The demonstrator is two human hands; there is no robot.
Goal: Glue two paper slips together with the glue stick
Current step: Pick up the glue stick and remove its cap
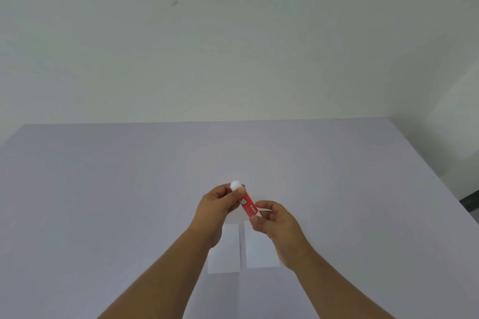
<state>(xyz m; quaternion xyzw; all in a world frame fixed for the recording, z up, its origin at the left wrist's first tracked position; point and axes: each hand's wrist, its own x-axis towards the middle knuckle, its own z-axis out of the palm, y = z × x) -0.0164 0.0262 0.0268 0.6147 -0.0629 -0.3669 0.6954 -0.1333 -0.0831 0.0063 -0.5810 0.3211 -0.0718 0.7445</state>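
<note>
A red glue stick with a white cap is held in the air above the table, tilted with the cap up and to the left. My left hand pinches the capped end. My right hand grips the lower red end. Two white paper slips lie flat side by side on the table below the hands, apart by a narrow gap: the left slip and the right slip. My forearms hide part of each slip.
The lavender table stretches wide to both sides and meets a plain pale wall at the back. Its right edge drops off to a darker floor corner.
</note>
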